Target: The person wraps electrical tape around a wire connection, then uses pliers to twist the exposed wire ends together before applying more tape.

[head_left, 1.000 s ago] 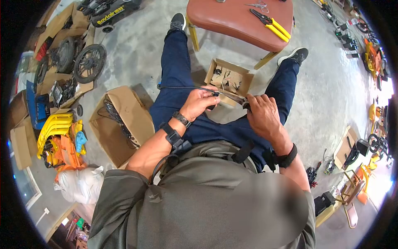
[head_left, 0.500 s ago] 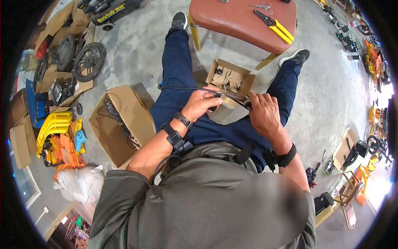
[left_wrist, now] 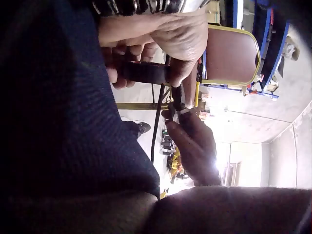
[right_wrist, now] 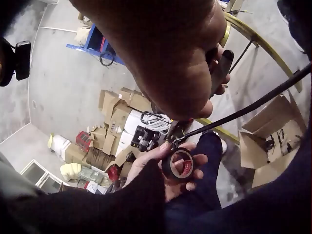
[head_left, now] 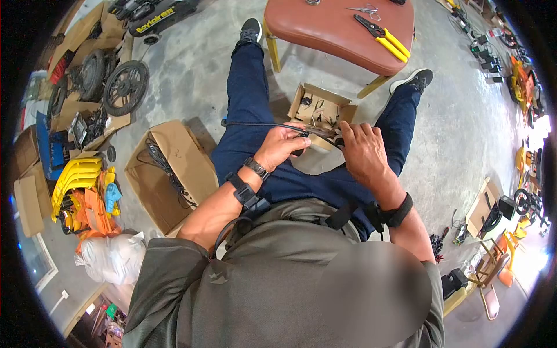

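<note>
My left hand (head_left: 281, 145) holds a roll of black tape (right_wrist: 177, 165) in its fingers and pinches a black cable (head_left: 261, 123) by the thumb. In the left wrist view, the roll (left_wrist: 146, 72) hangs below that thumb. Facing it, my right hand (head_left: 365, 151) has its fingers curled round a dark, slim object (right_wrist: 222, 70), partly hidden by the hand; I cannot tell what it is. Between the hands, the cable's joint (right_wrist: 176, 140) shows thin bare-looking strands close to the left thumb.
Beyond the hands, a small cardboard box (head_left: 351, 119) holds small dark pieces. Wire strippers (head_left: 386, 40) and scissors (head_left: 366, 10) lie on a brown seat (head_left: 307, 26). A larger carton (head_left: 191, 159) with cables stands at the left, near a wheel (head_left: 126, 88).
My right hand has shifted slightly up and left since half a second ago, nearer the left hand. The left hand keeps its hold on the tape roll and cable.
</note>
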Available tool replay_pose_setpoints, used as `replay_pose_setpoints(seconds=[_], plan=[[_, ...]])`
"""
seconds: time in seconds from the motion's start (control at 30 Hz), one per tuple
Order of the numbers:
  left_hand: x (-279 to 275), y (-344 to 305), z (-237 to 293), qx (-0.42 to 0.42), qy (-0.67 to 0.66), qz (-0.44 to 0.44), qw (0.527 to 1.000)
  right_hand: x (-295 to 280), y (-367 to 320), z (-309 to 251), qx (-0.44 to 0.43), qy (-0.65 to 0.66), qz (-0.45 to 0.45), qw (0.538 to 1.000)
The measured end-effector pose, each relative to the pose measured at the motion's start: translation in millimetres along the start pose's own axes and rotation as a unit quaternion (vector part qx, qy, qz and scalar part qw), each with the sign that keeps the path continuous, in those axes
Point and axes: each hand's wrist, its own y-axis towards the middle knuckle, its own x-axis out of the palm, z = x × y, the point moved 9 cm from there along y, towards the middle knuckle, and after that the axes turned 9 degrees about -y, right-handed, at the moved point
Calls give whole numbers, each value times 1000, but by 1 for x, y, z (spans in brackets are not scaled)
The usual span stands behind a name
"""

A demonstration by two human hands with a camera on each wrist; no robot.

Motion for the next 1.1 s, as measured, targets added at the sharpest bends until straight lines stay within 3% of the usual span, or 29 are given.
replay_pose_setpoints(seconds=[0.23, 0.33, 0.43, 0.47, 0.57, 0.6, 0.7, 0.73, 0.83, 1.1], plan=[[1, 0, 2, 15, 14, 11, 1000, 5, 5, 5, -3, 31, -38, 999], [1, -6, 5, -51, 69, 41, 995, 8, 7, 8, -11, 34, -45, 998], [10, -30, 48, 3, 339, 50, 939, 7, 9, 8, -21, 20, -59, 998], [4, -37, 57, 86, 428, 102, 894, 6, 9, 9, -21, 23, -65, 997], [21, -65, 104, 295, 549, 148, 768, 3, 9, 9, -26, 22, -65, 997], [32, -71, 118, 403, 550, 130, 720, 2, 10, 9, -30, 19, -60, 998], [38, -50, 108, 344, 577, 41, 740, 0, 14, 9, -33, 13, -54, 998], [31, -38, 96, 291, 552, 17, 781, 0, 14, 9, -34, 12, -56, 998], [32, -22, 90, 266, 535, -8, 802, 4, 12, 13, -23, 5, -60, 998], [51, 2, 98, 260, 526, 62, 807, 2, 7, 26, 78, -14, -101, 992]])
